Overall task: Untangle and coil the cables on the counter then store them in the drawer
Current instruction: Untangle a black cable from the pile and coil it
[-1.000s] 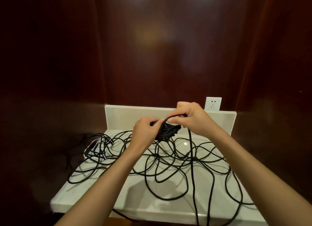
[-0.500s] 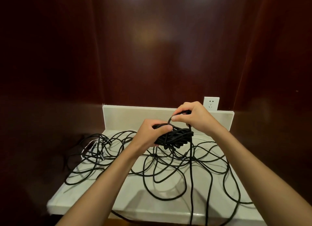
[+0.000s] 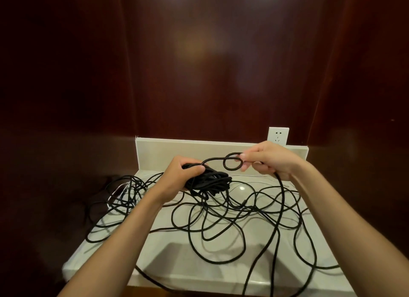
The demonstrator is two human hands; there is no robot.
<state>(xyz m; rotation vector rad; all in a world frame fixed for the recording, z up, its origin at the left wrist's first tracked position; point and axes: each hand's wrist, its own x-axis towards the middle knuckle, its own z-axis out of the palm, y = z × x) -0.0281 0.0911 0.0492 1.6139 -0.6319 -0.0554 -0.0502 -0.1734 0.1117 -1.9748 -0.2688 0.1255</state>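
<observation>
One coil started, most cable (image 3: 221,225) loose.
Left hand (image 3: 179,177) grips coil (image 3: 210,179); right hand (image 3: 265,161) pinches a loop (image 3: 232,161).

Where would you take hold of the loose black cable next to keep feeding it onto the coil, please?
Probably on the taut strand hanging just below the right hand, pinched from above. It runs clear and straight there, while lower down it crosses the tangle on the counter. The left hand already grips the coil.

Home nook: wood panelling (image 3: 210,75), wall socket (image 3: 278,136).
</observation>
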